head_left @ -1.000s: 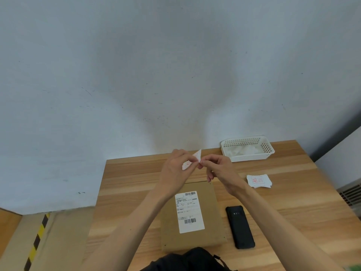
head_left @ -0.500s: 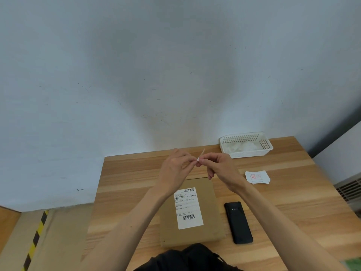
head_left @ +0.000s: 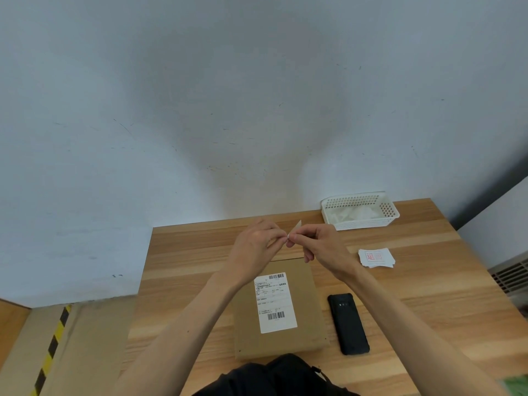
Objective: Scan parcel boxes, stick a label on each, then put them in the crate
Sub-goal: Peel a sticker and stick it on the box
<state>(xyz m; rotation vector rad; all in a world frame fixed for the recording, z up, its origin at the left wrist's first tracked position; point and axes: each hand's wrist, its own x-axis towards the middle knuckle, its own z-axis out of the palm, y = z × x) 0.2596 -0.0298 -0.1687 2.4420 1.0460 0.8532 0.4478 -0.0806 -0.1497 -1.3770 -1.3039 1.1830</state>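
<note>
A flat brown parcel box [head_left: 307, 315] lies on the wooden table [head_left: 185, 258] in front of me, with a white shipping label [head_left: 275, 302] bearing barcodes on its top. Above the box's far edge, my left hand [head_left: 254, 247] and my right hand [head_left: 320, 245] meet fingertip to fingertip. Both pinch a small white sticker label [head_left: 295, 228], seen nearly edge-on between them. A black handheld scanner [head_left: 348, 323] lies on the table just right of the box.
A small stack of white stickers with red print [head_left: 376, 257] sits to the right. A white perforated basket [head_left: 360, 210] holding crumpled white backing paper stands at the table's far right, against the wall. Yellow-black floor tape [head_left: 53, 347] runs at the left.
The sticker, turned flat towards me a second ago, is now edge-on between my fingertips. Both hands stay together above the box; the view has shifted slightly.
</note>
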